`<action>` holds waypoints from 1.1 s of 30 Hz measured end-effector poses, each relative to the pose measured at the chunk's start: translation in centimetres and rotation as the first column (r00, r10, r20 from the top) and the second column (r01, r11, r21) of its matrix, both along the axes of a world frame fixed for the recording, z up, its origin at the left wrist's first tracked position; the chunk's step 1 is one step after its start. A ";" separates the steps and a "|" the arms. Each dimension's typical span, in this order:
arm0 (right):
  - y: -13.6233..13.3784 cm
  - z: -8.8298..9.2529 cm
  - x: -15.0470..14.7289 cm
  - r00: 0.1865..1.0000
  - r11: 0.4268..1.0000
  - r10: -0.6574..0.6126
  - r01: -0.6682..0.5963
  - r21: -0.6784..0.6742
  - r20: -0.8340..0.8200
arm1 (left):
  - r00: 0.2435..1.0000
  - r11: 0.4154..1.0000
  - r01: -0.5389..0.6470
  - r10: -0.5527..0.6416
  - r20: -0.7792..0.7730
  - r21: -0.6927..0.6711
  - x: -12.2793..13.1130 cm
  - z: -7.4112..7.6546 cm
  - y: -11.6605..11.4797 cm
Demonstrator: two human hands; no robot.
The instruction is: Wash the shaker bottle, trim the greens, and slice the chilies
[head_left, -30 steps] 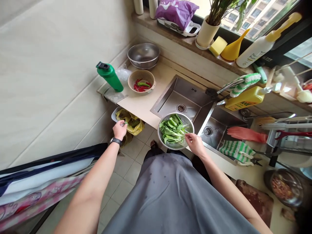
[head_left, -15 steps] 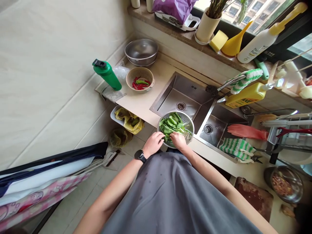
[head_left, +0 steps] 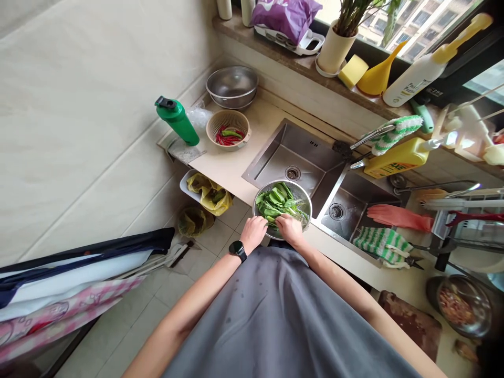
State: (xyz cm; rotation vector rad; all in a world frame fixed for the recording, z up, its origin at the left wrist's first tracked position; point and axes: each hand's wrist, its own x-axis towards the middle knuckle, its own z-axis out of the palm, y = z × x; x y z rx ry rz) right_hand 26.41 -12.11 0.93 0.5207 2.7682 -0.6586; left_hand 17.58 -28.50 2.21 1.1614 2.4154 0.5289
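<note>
A metal colander [head_left: 304,198] full of green leafy vegetables [head_left: 279,202] rests on the front edge of the steel sink [head_left: 299,152]. My left hand [head_left: 254,232], with a black watch on the wrist, is at the colander's near rim, fingers curled onto the greens. Right beside it, my right hand [head_left: 290,230] is also curled over leaves at the near rim. Both hands pinch at the same clump of greens; exactly what each grips is hidden under the fingers.
A beige basket of red and green chillies [head_left: 228,130], a green bottle [head_left: 177,121] and a steel bowl [head_left: 232,86] stand on the counter at left. A yellow-lined bin [head_left: 208,193] sits on the floor. Pink gloves [head_left: 397,216], striped cloth [head_left: 380,244] and dish soap [head_left: 397,157] lie right.
My left hand came back from over the yellow-lined bin to the colander's near rim. My right hand shifted left along the rim to meet it over the greens.
</note>
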 end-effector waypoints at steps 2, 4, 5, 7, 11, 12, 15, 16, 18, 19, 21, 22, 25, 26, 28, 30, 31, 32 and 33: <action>0.6 0.3 0.4 0.987 0.986 -0.116 0.101 -0.132 -0.108 | 0.998 0.998 -0.028 0.024 0.063 0.064 0.0 -0.3 0.1; 1.5 0.8 0.8 0.951 0.924 -0.256 0.188 -0.334 -0.174 | 0.992 0.989 -0.065 0.050 0.116 0.132 -0.1 -0.4 0.1; 2.0 1.1 1.0 0.929 0.869 -0.328 0.225 -0.442 -0.172 | 0.990 0.983 -0.093 0.074 0.121 0.162 -0.1 -0.3 0.2; 2.7 1.7 1.2 0.888 0.728 -0.445 0.285 -0.624 -0.114 | 0.983 0.959 -0.169 0.147 0.110 0.227 -0.1 0.3 0.5; 3.0 3.4 1.4 0.875 0.572 -0.483 0.287 -0.769 -0.032 | 0.903 0.884 -0.337 0.206 0.376 0.325 -0.1 2.1 1.7; 2.9 3.9 1.4 0.885 0.584 -0.463 0.262 -0.768 -0.050 | 0.843 0.865 -0.387 0.192 0.503 0.319 -0.1 2.5 2.1; 2.1 5.2 1.2 0.916 0.642 -0.387 0.183 -0.745 -0.109 | 0.596 0.790 -0.557 0.164 0.786 0.258 0.0 3.4 3.2; 1.9 5.5 1.1 0.922 0.639 -0.372 0.167 -0.751 -0.111 | 0.531 0.758 -0.608 0.166 0.831 0.236 0.1 3.6 3.4; 1.6 6.0 0.9 0.928 0.587 -0.363 0.154 -0.795 -0.088 | 0.426 0.692 -0.697 0.191 0.885 0.186 0.0 3.8 3.6; 1.5 6.1 0.8 0.928 0.547 -0.366 0.155 -0.823 -0.069 | 0.373 0.656 -0.739 0.210 0.904 0.152 0.0 3.8 3.6; 1.6 6.1 0.8 0.925 0.481 -0.379 0.167 -0.861 -0.033 | 0.260 0.578 -0.813 0.246 0.934 0.074 -0.2 3.9 3.4; 1.7 6.1 0.9 0.922 0.464 -0.388 0.178 -0.868 -0.018 | 0.212 0.540 -0.841 0.259 0.942 0.041 -0.3 3.9 3.3; 2.1 6.0 1.1 0.908 0.447 -0.419 0.218 -0.867 0.012 | 0.145 0.454 -0.891 0.273 0.951 0.006 -0.6 3.9 2.9; 2.1 6.0 1.2 0.904 0.442 -0.427 0.228 -0.867 0.020 | 0.138 0.441 -0.897 0.268 0.953 0.006 -0.6 3.9 2.8; 2.2 6.1 1.2 0.897 0.415 -0.440 0.242 -0.877 0.040 | 0.122 0.430 -0.903 0.257 0.959 0.000 -0.5 3.9 2.7; 2.1 6.2 1.1 0.890 0.375 -0.452 0.245 -0.894 0.054 | 0.101 0.428 -0.904 0.254 0.962 -0.018 -0.2 3.8 2.7; 2.0 6.2 1.0 0.888 0.357 -0.456 0.241 -0.903 0.057 | 0.099 0.428 -0.903 0.256 0.962 -0.021 0.1 3.8 2.8; 1.8 6.2 0.9 0.886 0.342 -0.461 0.233 -0.910 0.054 | 0.107 0.431 -0.902 0.263 0.959 -0.017 0.3 3.7 2.8; 1.6 6.2 0.8 0.883 0.332 -0.466 0.224 -0.916 0.047 | 0.127 0.439 -0.899 0.273 0.954 -0.006 0.5 3.7 2.8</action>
